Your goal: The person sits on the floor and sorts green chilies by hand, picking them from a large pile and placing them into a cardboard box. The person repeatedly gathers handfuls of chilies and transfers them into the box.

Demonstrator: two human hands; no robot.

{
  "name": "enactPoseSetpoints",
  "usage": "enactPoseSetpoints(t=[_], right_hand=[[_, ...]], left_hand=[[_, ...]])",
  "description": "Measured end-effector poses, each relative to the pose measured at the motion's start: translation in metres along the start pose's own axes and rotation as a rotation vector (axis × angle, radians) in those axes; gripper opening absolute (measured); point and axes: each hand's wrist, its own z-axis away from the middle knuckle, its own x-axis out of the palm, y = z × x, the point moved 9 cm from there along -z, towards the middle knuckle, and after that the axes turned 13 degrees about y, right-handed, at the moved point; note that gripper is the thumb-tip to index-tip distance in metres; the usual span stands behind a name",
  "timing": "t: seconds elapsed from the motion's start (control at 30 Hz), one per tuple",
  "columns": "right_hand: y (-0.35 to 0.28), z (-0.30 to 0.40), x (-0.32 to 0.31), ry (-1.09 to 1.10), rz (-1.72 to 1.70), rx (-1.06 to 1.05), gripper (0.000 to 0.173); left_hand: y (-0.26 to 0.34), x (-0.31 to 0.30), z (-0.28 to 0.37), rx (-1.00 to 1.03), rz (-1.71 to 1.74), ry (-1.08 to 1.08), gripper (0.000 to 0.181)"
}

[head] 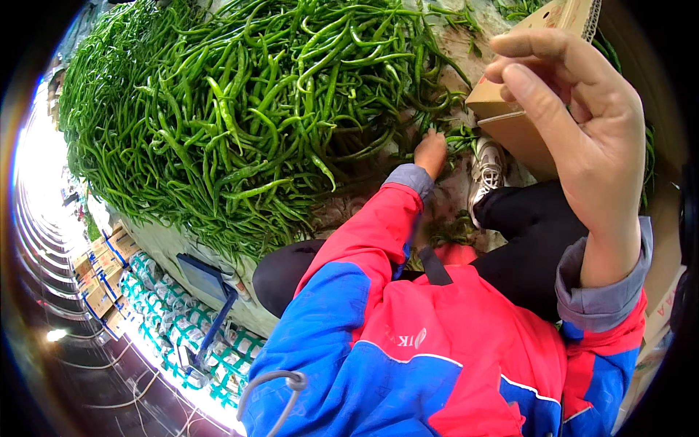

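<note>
A huge heap of long green chili peppers (262,109) fills the upper left and middle of the view. My left hand (431,152) reaches down at the right edge of the heap, among loose peppers (461,136) on the sheet; its fingers are partly hidden, so what they hold is unclear. My right hand (573,104) is raised close to the camera at the right, fingers curled and thumb near the index finger, with nothing visible in it. Below and behind it stands a cardboard box (510,128) with a raised flap.
My shoe (487,172) rests on the pale sheet (451,52) beside the box. At the lower left are a blue platform scale (202,276), wrapped bundles with green tape (180,328) and stacked cartons (101,276). More peppers lie beyond the box at the right.
</note>
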Motion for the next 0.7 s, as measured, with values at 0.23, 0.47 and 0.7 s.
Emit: enactPoseSetpoints(t=[0.23, 0.47, 0.7], right_hand=[[0.004, 0.003, -0.009, 0.002, -0.037, 0.022, 0.02], [-0.005, 0.004, -0.002, 0.023, -0.035, 0.019, 0.019], [-0.004, -0.001, -0.005, 0.029, -0.029, 0.008, 0.018]], left_hand=[[0.017, -0.043, -0.022, 0.008, -0.011, 0.003, 0.019], [-0.003, -0.053, -0.068, 0.021, -0.197, -0.003, 0.014], [0.009, -0.086, -0.055, 0.127, -0.02, 0.057, 0.013]])
